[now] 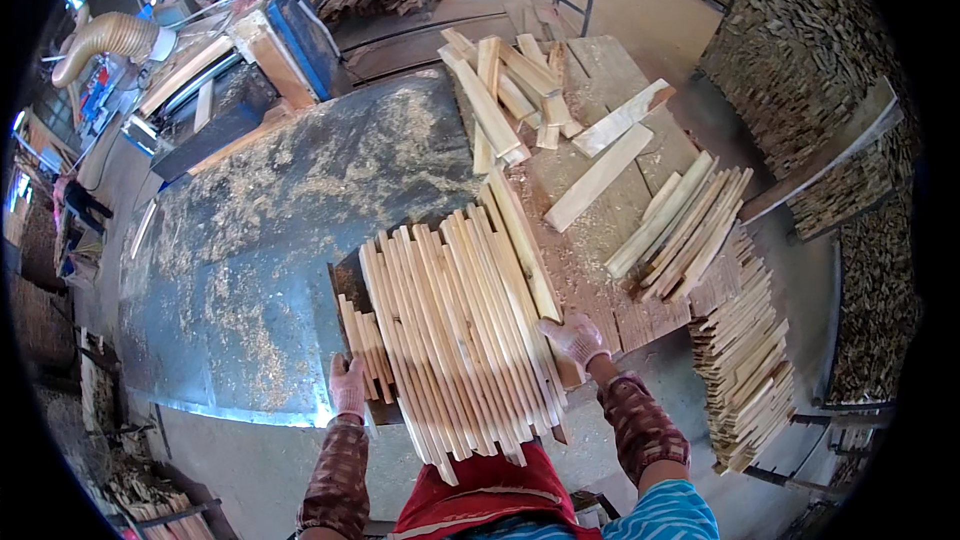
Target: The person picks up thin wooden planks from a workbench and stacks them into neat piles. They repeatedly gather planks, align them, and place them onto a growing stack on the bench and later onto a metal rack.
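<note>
A row of pale wooden strips [450,330] lies side by side in front of me, their near ends reaching to my red apron [480,490]. My left hand [347,387], in a pale pink glove, is at the row's left side, fingers apart, against a few shorter strips [366,348]. On the right side my gloved right hand [578,340] is closed over the near end of a long board [522,245] that runs along the row. Part of its fingers is hidden by the board's edge.
Sawdust covers the blue-grey metal table [230,310] at left. Loose boards [500,90] and a strip bundle [690,225] lie on the wooden top at right. Below stands a strip stack [745,370]. A machine [270,40] stands far left; another person [80,202] is at left.
</note>
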A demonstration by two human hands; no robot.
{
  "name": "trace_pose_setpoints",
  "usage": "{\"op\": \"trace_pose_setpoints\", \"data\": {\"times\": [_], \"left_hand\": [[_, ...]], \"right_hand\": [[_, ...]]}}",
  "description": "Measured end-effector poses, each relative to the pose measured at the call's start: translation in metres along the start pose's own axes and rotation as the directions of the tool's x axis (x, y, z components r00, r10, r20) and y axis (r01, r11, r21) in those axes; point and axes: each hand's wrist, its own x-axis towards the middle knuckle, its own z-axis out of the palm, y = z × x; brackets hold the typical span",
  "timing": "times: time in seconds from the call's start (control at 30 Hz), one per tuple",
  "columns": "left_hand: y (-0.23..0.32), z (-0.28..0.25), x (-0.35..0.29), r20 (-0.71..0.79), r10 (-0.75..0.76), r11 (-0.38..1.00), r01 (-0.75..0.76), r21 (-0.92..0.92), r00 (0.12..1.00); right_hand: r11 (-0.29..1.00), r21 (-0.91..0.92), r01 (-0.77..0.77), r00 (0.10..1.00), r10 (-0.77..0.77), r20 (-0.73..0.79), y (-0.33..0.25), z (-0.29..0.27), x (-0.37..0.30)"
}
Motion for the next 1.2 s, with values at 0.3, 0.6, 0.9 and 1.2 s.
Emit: {"op": "trace_pose_setpoints", "data": {"times": [0.3, 0.6, 0.9, 1.2], "left_hand": [[0.026, 0.006, -0.023, -0.023, 0.110, 0.975, -0.104, 0.197, 0.994], [0.029, -0.017, -0.022, 0.109, 0.038, 0.973, -0.062, 0.222, 0.993], [0.001, -0.014, -0.003, 0.159, 0.003, 0.999, -0.010, 0.042, 0.987], [0.014, -0.071, 0.038, 0.239, -0.087, 0.995, 0.096, -0.027, 0.967]], "right_hand": [[0.958, 0.269, 0.102, 0.968, -0.033, -0.247, 0.022, 0.038, 0.012], [0.776, 0.624, 0.091, 0.994, -0.105, -0.014, 0.050, 0.028, 0.055], [0.888, 0.448, 0.100, 0.989, -0.136, 0.050, -0.024, 0.042, 0.011], [0.975, -0.224, 0.006, 0.986, -0.043, -0.158, -0.136, 0.102, -0.006]]}}
